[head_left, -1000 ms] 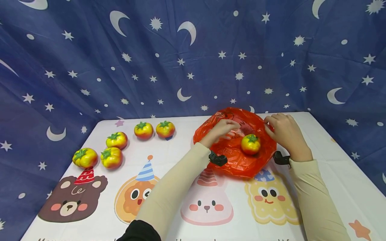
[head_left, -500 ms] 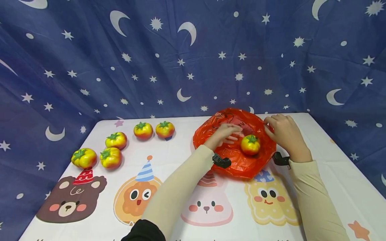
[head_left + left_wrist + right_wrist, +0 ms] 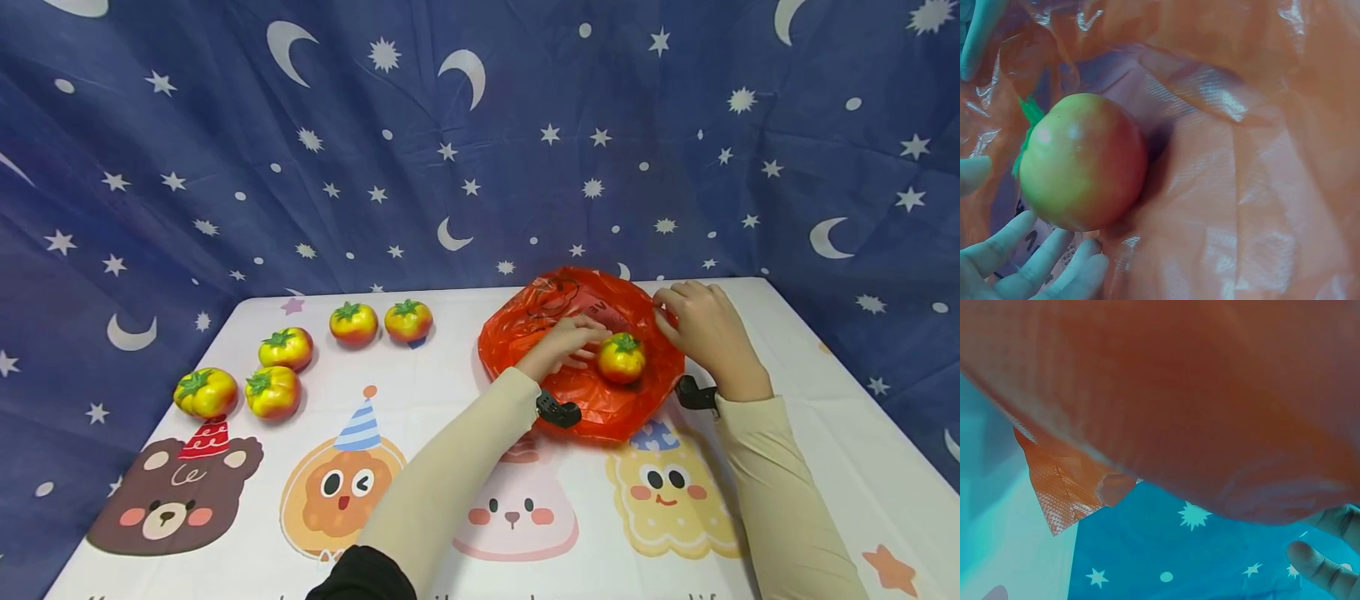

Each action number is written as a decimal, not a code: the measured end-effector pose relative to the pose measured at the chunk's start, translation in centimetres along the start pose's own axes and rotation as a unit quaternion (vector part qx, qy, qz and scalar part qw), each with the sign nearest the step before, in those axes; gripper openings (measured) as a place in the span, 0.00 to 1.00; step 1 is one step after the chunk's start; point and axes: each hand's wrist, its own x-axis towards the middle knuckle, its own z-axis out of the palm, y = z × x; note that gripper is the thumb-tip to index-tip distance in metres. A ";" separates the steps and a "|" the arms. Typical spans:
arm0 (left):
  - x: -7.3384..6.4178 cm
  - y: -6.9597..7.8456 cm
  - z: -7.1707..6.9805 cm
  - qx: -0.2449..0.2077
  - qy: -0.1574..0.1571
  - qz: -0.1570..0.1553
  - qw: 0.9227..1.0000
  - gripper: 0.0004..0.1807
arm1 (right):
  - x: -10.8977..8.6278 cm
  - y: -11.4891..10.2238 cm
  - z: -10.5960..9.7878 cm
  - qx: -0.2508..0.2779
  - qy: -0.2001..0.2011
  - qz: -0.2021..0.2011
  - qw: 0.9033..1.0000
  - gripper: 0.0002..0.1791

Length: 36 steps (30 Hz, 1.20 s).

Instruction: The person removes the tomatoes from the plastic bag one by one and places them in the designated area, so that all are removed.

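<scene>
A yellow-and-red tomato (image 3: pixel 621 358) with a green leafy top sits inside a spread-out red plastic bag (image 3: pixel 592 417). Reaching into the bag from the left, my left hand (image 3: pixel 567 343) has its fingertips right beside the tomato, thumb apart from the fingers. In the left wrist view the fingers (image 3: pixel 1054 259) lie spread just below the tomato (image 3: pixel 1088 162). My right hand (image 3: pixel 701 329) pinches the bag's right rim between thumb and fingers. The bag (image 3: pixel 1179 412) fills most of the right wrist view and partly hides that hand's fingers.
On the left of the white tablecloth (image 3: pixel 420 383) stand several more tomatoes: one at the far left (image 3: pixel 206 392), two close by, and a pair (image 3: pixel 354 324) near the back edge. A blue star-and-moon curtain (image 3: pixel 480 142) rises behind the table.
My left hand has moved right, further into the bag and up close to the tomato. The right hand keeps its grip on the rim, and the tomatoes stay where they were.
</scene>
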 end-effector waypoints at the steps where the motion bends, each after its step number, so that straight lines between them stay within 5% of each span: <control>1: 0.0 0.0 0.1 -0.001 0.001 0.000 1.000 0.18 | 0.0 0.0 0.0 0.000 0.000 -0.001 1.000 0.08; 14: -0.2 0.1 0.7 -0.003 0.001 -0.006 1.000 0.21 | 0.0 0.0 0.1 0.001 0.000 0.001 1.000 0.07; 36: -0.1 -0.7 0.8 -0.015 -0.040 -0.024 0.999 0.25 | 0.0 0.1 0.0 -0.001 0.001 -0.002 1.000 0.08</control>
